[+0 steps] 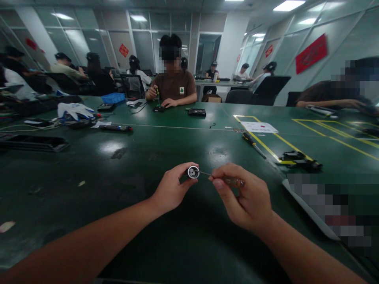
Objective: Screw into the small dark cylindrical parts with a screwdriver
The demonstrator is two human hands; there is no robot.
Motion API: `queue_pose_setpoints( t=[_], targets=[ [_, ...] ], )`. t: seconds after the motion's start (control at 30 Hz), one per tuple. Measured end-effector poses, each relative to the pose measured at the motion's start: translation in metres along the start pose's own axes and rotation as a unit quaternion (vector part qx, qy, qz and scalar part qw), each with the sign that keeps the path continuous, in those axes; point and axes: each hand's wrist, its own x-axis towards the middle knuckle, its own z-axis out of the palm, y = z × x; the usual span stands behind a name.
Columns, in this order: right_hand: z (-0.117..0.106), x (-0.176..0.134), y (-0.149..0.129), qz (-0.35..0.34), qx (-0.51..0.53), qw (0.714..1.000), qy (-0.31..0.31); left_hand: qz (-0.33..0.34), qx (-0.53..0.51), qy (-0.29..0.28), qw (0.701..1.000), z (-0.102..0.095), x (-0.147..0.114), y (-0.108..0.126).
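Observation:
My left hand (pixel 171 187) grips a small white-rimmed round part (pixel 193 172) between thumb and fingers, its open end turned toward me. Inside the rim sits a grey disc with dark holes. My right hand (pixel 247 197) is closed around a small screwdriver (pixel 235 181) with a see-through handle. The thin metal shaft points left, and its tip reaches the right side of the round part's opening. Whether the tip touches a screw is too small to tell. Both hands are held above the green table (pixel 133 240).
A yellow-black screwdriver (pixel 254 144) and black parts (pixel 299 161) lie to the right, near a white sheet (pixel 259 127). White gloves (pixel 75 111), a dark pen-like tool (pixel 115 128) and a blue basket (pixel 113 98) lie left. Across the table, a person (pixel 171 83) works with a tool.

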Motion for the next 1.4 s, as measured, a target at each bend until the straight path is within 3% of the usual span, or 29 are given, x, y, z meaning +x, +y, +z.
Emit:
queue_pose_setpoints(
  t=[0.23,0.37,0.57,0.87,1.4],
  targets=[
    [0.005,0.003,0.002,-0.017,0.004,1.000,-0.026,0.027,-0.005,-0.017,0.999,-0.001,0.000,-0.001],
    [0.005,0.003,0.000,-0.032,0.009,0.999,-0.032,0.054,0.043,-0.021,0.997,-0.005,0.001,0.003],
    [0.000,0.003,0.002,0.044,0.009,0.999,-0.003,0.095,0.090,-0.037,0.991,-0.007,0.000,0.011],
    [0.003,0.002,0.002,0.027,0.008,0.999,-0.024,0.017,0.016,-0.020,1.000,-0.002,0.001,-0.002],
    [0.004,0.003,0.001,0.005,-0.010,1.000,-0.023,0.028,0.023,-0.017,0.999,-0.005,0.000,-0.002]
  ],
)
